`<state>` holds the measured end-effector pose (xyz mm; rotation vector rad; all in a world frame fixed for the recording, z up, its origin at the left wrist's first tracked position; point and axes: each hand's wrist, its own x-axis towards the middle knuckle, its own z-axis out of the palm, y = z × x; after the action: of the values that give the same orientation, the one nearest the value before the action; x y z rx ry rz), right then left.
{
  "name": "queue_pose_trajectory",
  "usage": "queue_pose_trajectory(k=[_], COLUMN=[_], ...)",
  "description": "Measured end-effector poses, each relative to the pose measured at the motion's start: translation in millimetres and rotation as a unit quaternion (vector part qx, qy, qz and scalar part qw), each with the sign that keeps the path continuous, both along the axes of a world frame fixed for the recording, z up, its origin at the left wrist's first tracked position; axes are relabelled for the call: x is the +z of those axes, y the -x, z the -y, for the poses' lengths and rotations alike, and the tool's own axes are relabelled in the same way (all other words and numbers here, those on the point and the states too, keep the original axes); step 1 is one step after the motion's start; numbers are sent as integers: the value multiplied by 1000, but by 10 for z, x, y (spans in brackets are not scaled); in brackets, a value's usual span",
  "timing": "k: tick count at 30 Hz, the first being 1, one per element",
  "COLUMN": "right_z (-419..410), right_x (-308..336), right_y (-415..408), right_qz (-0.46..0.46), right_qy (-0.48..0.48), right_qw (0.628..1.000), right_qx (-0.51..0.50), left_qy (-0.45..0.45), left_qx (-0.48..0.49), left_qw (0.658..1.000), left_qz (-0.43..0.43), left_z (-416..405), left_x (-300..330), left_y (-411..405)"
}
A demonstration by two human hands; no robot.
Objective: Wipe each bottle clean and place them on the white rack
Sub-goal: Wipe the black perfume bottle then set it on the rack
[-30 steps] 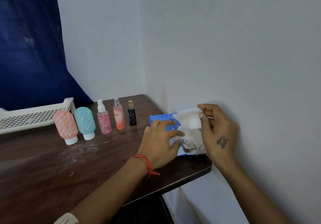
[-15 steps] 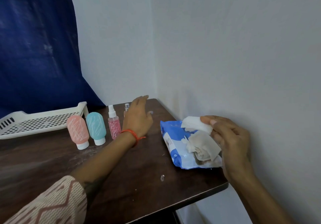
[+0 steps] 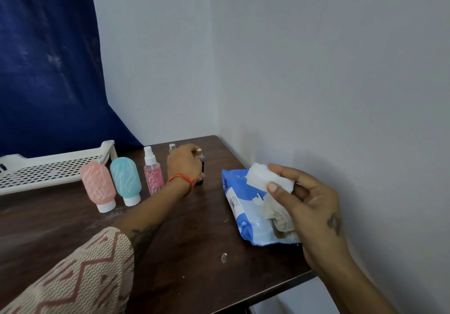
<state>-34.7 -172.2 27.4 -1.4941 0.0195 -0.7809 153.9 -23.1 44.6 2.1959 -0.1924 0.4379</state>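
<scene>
Several bottles stand in a row on the dark wooden table [image 3: 185,245]: a pink squeeze bottle [image 3: 98,187], a teal squeeze bottle [image 3: 126,179], a pink spray bottle [image 3: 153,172], and an orange spray bottle whose cap [image 3: 172,147] shows behind my hand. My left hand [image 3: 186,165] grips the small black bottle with a gold cap [image 3: 197,153], mostly hidden by the fingers. My right hand [image 3: 304,201] pinches a folded white wipe [image 3: 264,176] just above the blue wipe pack [image 3: 246,206]. The white perforated rack [image 3: 48,167] stands at the back left.
White walls close the table's right and back sides, and a dark blue cloth [image 3: 48,70] hangs at the left. A small shiny scrap [image 3: 224,257] lies near the front of the table. The table's front edge runs diagonally at the lower right.
My left hand left the wipe pack, reached across to the bottle row and closed round the black bottle. My right hand pulled a wipe free of the pack and lifted it.
</scene>
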Motion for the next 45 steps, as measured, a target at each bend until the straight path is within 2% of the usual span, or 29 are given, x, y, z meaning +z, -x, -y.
queue_pose_trajectory(k=[8, 10, 14, 20, 24, 27, 33, 39, 45], right_z=[-230, -339, -619, -1098, -1311, -1453, -1711, -1768, -1689], right_x=[43, 76, 132, 127, 72, 51, 19, -204, -197], right_y=[16, 4, -56, -347, -650, -870, -1238, -1338, -1313], right_qz=[17, 17, 15, 22, 13, 15, 45, 87, 77], right_qy=[64, 66, 74, 166, 221, 257, 238, 260, 201], right_qw=[998, 997, 994, 983, 971, 961, 959, 954, 966], right_qx=[21, 35, 79, 74, 90, 105, 150, 120, 142], left_qy=[18, 44, 130, 223, 287, 299, 324, 321, 316], left_qx=[-104, -143, -202, -177, -172, -166, -163, -159, -169], left_qw=[991, 987, 970, 953, 933, 929, 921, 924, 925], left_qz=[76, 59, -31, -107, -133, -139, -143, -138, -127], left_z=[-442, -638, -1026, -1492, -1667, -1755, -1881, -1884, -1860], left_x=[231, 275, 268, 114, -29, -113, -192, -272, -280], left_y=[503, 640, 765, 685, 596, 517, 413, 349, 362])
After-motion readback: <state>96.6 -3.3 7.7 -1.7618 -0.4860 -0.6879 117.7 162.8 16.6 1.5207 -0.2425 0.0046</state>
